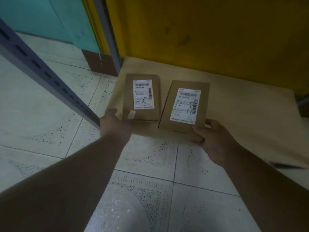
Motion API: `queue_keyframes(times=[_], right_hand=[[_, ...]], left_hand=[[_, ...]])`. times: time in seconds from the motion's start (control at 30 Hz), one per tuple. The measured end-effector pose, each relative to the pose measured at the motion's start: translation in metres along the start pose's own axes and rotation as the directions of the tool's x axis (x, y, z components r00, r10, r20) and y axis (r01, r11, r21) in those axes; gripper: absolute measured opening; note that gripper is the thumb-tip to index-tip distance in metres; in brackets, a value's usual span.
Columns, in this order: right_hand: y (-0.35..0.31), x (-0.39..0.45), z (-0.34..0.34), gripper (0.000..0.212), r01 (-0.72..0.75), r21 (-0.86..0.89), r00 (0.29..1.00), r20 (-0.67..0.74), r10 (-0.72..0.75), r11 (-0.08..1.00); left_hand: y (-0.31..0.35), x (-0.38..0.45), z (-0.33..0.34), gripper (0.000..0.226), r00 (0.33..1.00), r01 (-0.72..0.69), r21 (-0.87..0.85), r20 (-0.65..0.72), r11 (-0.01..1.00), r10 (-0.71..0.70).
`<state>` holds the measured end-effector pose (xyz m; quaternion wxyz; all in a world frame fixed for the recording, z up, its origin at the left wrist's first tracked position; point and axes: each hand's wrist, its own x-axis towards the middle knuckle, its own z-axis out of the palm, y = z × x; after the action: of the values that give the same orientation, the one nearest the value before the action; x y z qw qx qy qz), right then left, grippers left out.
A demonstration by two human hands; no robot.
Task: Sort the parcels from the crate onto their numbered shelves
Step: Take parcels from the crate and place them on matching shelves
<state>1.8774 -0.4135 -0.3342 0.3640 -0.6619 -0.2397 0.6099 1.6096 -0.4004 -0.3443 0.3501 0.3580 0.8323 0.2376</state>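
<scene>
Two brown cardboard parcels lie side by side on a low shelf board, each with a white label marked with a handwritten 8. The left parcel rests flat on the board. My left hand is at its near left corner, fingers curled against its side. The right parcel is tilted slightly, and my right hand grips its near right corner, thumb on top.
A grey slotted metal upright runs diagonally at the left, and another post stands behind. A yellow wall backs the shelf, beside a teal wall. Pale speckled floor tiles lie below.
</scene>
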Motion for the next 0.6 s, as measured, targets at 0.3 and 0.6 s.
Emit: queue_keyframes(times=[0.3, 0.6], right_hand=[[-0.005, 0.040, 0.020, 0.032, 0.054, -0.686, 0.954, -0.180, -0.240, 0.726], [-0.020, -0.047, 0.037, 0.047, 0.215, -0.975, 0.925, 0.184, -0.332, 0.058]], left_hand=[[-0.053, -0.101, 0.016, 0.038, 0.910, -0.352, 0.220, 0.310, 0.910, 0.277], [-0.068, -0.142, -0.012, 0.044, 0.910, -0.338, 0.281, 0.341, 0.898, 0.236]])
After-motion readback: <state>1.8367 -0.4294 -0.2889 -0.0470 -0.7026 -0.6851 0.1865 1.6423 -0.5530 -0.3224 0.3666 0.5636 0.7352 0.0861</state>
